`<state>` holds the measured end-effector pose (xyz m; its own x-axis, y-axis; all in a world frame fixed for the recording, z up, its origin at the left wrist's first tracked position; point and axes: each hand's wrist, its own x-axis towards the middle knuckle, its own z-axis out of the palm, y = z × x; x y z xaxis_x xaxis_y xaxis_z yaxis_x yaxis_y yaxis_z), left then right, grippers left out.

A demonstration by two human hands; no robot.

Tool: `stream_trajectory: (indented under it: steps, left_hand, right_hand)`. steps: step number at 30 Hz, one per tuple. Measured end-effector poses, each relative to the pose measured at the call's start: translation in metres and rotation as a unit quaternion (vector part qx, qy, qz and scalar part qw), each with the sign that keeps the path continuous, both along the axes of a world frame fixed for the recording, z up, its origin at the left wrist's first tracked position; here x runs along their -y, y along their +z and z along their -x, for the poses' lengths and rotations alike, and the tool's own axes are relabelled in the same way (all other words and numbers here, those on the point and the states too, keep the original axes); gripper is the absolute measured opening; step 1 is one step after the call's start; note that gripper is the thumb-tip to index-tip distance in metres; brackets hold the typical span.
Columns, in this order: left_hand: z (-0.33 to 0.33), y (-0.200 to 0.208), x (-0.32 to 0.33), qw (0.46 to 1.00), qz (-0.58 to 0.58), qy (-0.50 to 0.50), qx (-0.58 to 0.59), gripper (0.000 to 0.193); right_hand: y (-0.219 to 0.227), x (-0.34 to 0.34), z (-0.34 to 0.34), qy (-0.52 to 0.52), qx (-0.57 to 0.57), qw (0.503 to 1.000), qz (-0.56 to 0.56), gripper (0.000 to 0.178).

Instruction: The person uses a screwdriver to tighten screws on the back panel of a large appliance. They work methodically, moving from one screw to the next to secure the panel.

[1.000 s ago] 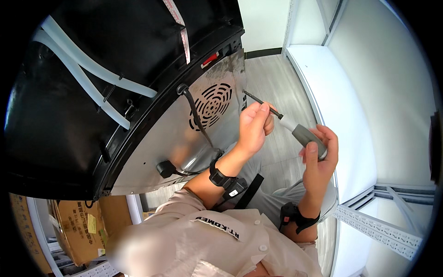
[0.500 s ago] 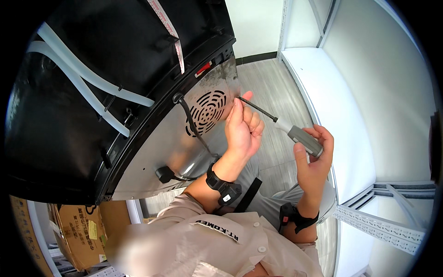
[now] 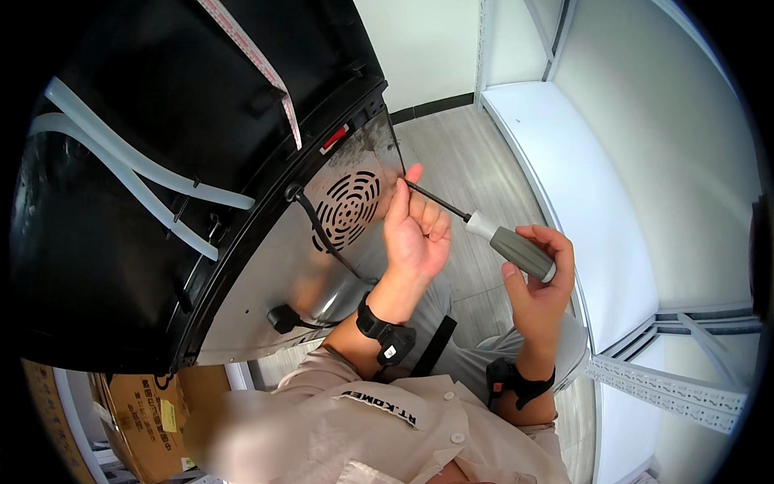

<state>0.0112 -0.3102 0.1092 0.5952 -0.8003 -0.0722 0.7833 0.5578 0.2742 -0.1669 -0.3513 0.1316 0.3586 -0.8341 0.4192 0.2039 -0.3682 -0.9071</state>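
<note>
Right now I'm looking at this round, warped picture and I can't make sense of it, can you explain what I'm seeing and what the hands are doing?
The picture comes from a wide fisheye camera worn on a person's head, looking down, so straight edges bend near the rim. The two bare hands are that person's own. The right hand has its grip around the grey handle of a screwdriver. The left hand steadies the thin dark shaft near its tip, which points at the edge of a metal back panel. That panel belongs to a big black appliance, tipped over. It has a round vent grille and a black cord. White tubes run across the black body. Below lie a grey wood-look floor and cardboard boxes.
</note>
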Motion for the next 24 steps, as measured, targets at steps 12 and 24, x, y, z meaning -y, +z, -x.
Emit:
stream_trajectory:
  steps: [12, 24]
  left_hand:
    - [0.004, 0.009, 0.003, 0.998, -0.057, 0.028, -0.003, 0.032]
    - [0.005, 0.004, 0.006, 0.998, -0.03, 0.061, 0.002, 0.031]
  right_hand:
    - [0.001, 0.0, 0.001, 0.01, 0.031, 0.999, 0.007, 0.039]
    - [0.006, -0.001, 0.009, -0.021, -0.108, 0.994, -0.005, 0.036]
